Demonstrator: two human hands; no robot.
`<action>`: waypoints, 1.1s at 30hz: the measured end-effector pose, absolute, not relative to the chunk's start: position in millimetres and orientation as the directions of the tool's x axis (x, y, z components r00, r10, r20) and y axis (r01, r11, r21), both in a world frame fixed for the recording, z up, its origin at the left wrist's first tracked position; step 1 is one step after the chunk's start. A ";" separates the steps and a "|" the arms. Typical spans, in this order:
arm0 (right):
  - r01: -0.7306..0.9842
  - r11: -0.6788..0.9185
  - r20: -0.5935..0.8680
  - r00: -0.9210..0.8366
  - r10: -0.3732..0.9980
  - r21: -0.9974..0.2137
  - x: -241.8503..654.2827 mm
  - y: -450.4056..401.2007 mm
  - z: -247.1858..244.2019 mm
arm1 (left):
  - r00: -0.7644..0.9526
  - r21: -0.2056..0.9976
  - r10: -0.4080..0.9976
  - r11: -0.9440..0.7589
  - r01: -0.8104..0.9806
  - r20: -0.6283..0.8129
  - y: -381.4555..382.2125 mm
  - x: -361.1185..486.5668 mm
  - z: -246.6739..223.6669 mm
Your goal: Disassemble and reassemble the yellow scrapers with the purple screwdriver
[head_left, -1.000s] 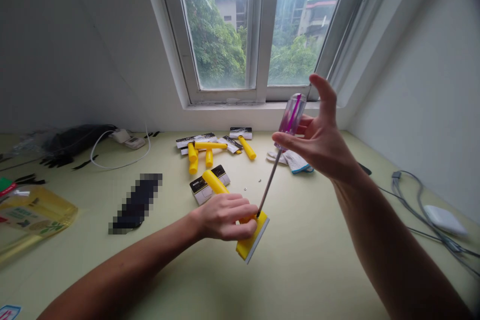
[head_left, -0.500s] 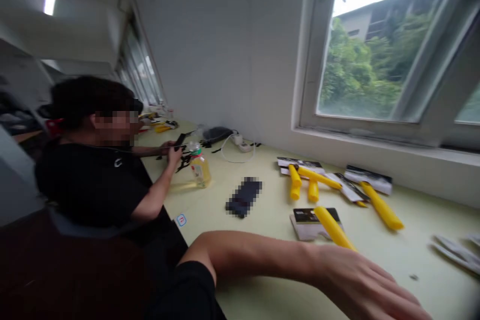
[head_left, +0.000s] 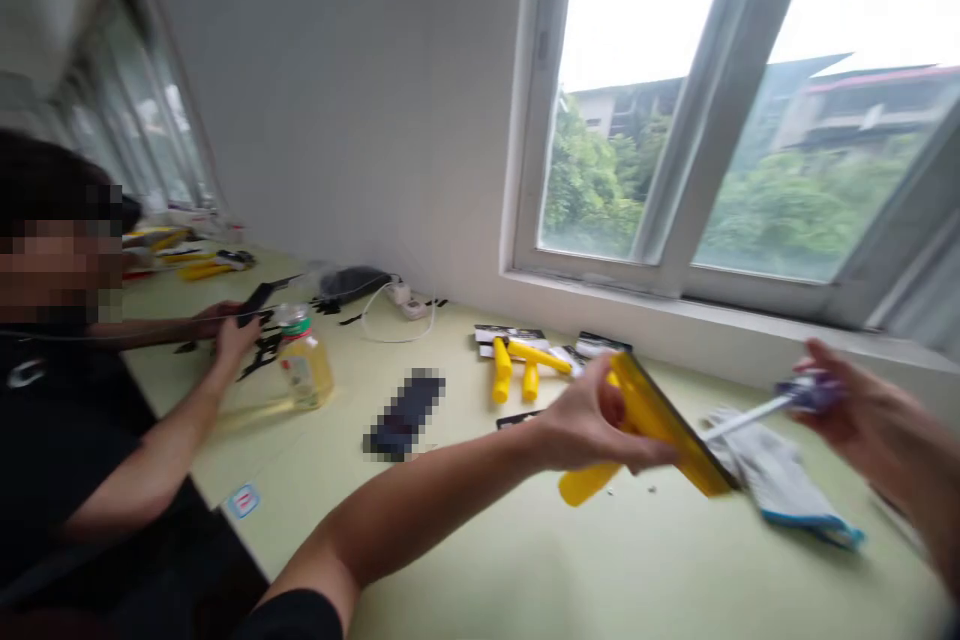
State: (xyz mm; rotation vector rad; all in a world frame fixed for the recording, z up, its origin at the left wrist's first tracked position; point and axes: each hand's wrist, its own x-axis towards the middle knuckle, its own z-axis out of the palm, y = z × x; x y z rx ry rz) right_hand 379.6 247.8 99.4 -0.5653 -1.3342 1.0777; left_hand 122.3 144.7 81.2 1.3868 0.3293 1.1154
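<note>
My left hand is closed around a yellow squeegee, lifted above the table. The squeegee has a wide yellow head with a dark edge; its handle points down and left. At the right, my right hand grips the purple handle of a screwdriver. The pale shaft points left at the squeegee's dark edge; whether the tip touches it, I cannot tell. Blur softens the right hand. Below the screwdriver lies a white work glove with a blue cuff.
Yellow handles and printed cards lie near the window wall. A dark phone-like object and a bottle of yellow liquid stand to the left. Beyond, a co-worker's hands hold a dark object. A power strip lies by the wall.
The view has swung right. My left hand has risen from the lower right and now shows the squeegee in its grip. My right hand with the screwdriver has come into view.
</note>
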 end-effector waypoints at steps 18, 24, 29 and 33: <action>-0.128 -0.063 -0.023 -0.296 0.955 -0.990 404.2 128.5 38.6 | 0.405 0.720 0.900 0.176 -0.671 0.158 141.8 78.3 59.7; 0.017 0.120 0.113 -0.213 0.970 -0.993 408.2 125.3 23.7 | 0.514 0.673 0.848 0.306 -0.673 0.129 139.7 71.3 47.5; -0.033 0.051 0.054 -0.102 0.993 -0.998 401.6 124.8 13.7 | 0.558 0.666 0.823 0.360 -0.654 0.103 142.3 78.7 33.6; -0.274 0.079 0.106 -0.085 0.991 -0.958 400.1 116.5 15.4 | 0.558 0.643 0.827 0.389 -0.660 0.072 139.5 88.4 19.1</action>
